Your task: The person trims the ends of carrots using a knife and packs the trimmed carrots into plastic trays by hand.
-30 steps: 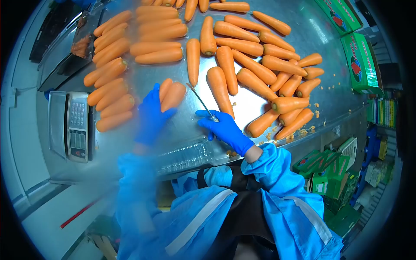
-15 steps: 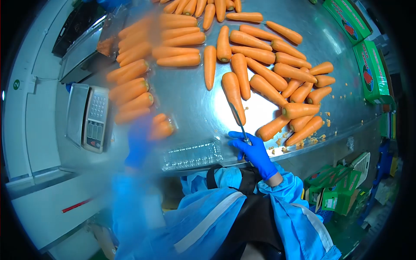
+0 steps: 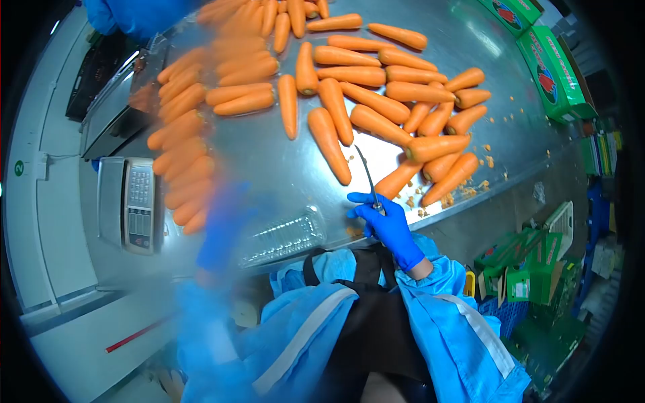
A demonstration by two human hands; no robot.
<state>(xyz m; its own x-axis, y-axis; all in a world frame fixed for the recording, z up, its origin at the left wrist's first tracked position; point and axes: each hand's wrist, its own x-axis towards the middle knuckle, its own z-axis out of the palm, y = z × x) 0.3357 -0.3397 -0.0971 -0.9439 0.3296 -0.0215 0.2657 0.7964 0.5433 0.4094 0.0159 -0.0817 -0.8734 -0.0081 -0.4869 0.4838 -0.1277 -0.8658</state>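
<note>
My right hand, in a blue glove, is closed on a thin knife whose blade points up and away over the metal table. Just beyond the blade lies a large carrot. My left hand, also gloved in blue, is smeared by a blur, so its fingers cannot be made out. It is beside the lower end of a column of paired carrots. Between my hands, near the table's edge, sits a clear plastic tray with no carrots in it.
A scale stands at the left. Loose carrots and orange scraps lie toward the right. Green cartons line the far right side, with more green boxes below. Another person's blue sleeve shows at the top left.
The small carrots beside my left hand have joined the lower end of the left column. My right hand has moved rightward with the knife. The view has also shifted.
</note>
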